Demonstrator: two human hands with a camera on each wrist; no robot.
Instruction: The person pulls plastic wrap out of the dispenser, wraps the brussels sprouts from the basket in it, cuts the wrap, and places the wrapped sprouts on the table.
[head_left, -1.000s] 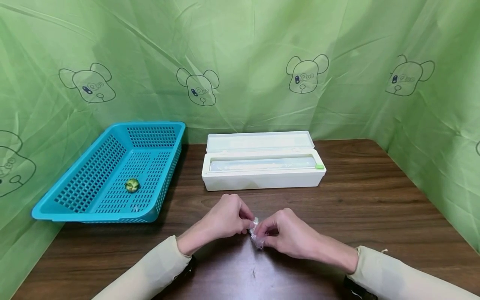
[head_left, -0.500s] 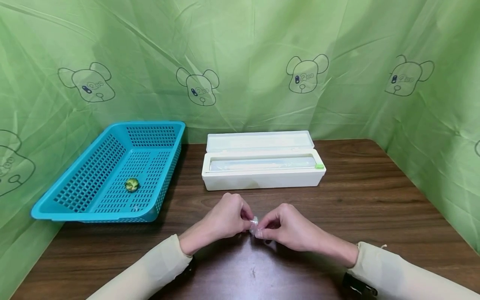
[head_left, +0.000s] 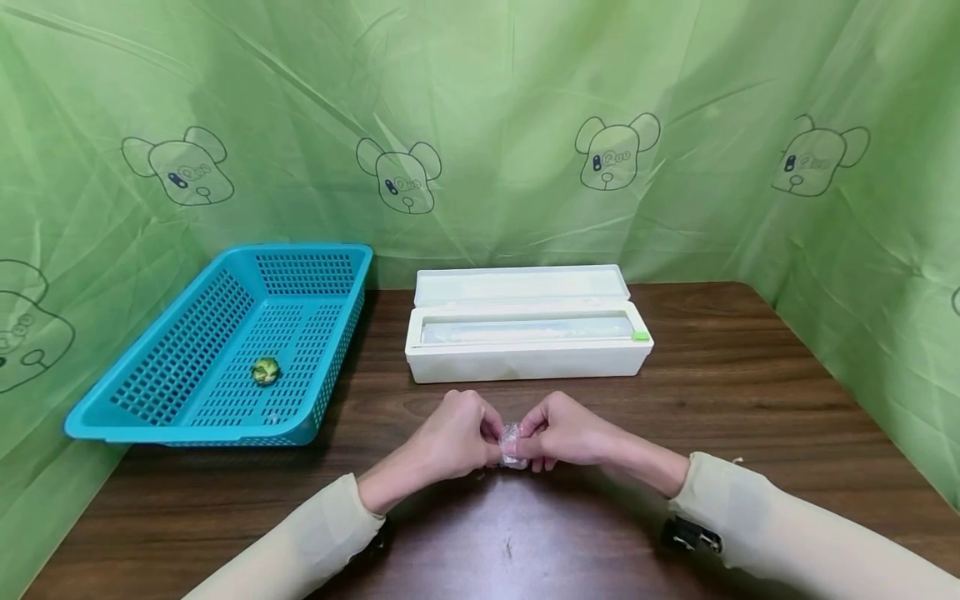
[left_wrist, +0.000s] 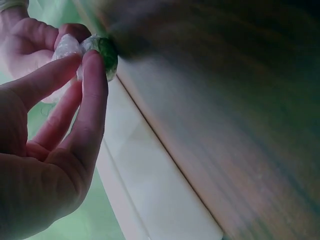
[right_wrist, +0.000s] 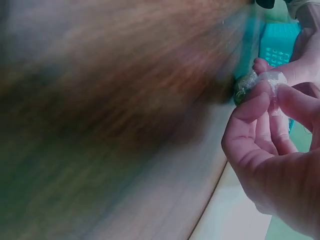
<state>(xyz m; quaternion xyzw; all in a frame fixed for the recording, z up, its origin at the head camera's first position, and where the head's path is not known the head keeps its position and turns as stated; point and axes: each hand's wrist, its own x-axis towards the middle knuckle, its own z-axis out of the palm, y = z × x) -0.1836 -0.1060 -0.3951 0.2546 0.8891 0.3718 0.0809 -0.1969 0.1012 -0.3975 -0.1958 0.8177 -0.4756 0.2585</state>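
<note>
Between both hands, just above the table, is a small green Brussels sprout wrapped in crinkled plastic wrap. My left hand pinches the wrap from the left with thumb and fingertips. From the other side, my right hand pinches the gathered film, its fingertips close to the left ones. In the right wrist view the wrapped sprout peeks out beyond the fingers, and the bunched film shows white beside it. The fingers cover much of the bundle in the head view.
A white plastic wrap dispenser lies behind the hands, lid raised, with a green slider at its right end. To the left, a blue basket holds another Brussels sprout. Green curtains enclose the wooden table.
My right hand has moved up and slightly left, from the lower right of the bundle to level with my left hand. The loose film looks more gathered. My left hand has barely moved.
</note>
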